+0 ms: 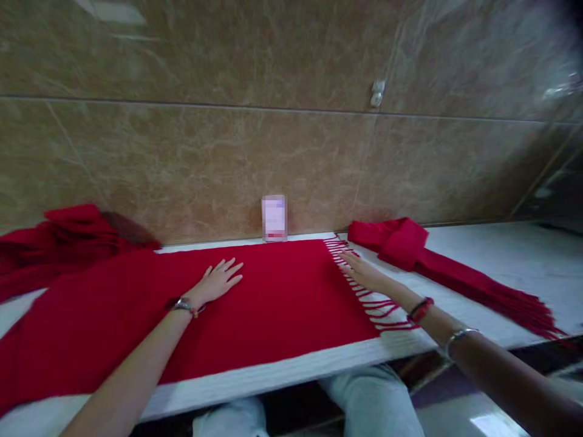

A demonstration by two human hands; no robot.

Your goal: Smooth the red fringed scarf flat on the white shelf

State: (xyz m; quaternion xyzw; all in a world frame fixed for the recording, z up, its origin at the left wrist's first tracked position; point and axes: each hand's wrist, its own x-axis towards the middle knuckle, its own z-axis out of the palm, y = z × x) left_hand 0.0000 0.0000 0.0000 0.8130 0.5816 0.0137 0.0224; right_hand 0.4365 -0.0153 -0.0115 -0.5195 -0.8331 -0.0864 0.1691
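Note:
A red fringed scarf [277,303] lies spread out flat in front of me, its tasselled end toward the right. My left hand [217,280] rests on the middle of the cloth, palm down with the fingers spread. Over at the fringe [364,297], my right hand [362,270] lies flat across the tassels near the far corner, fingers stretched out. Neither hand grips anything. To the right of it sits a second red scarf [403,246], knotted or folded over, with its fringed tail trailing toward the near right.
Crumpled red cloth [77,237] is heaped at the far left. A phone-like card or device [274,218], its face blurred, leans against the tan tiled wall [218,164]. Everything lies on a white-covered table [492,249], whose front edge is just above my knees.

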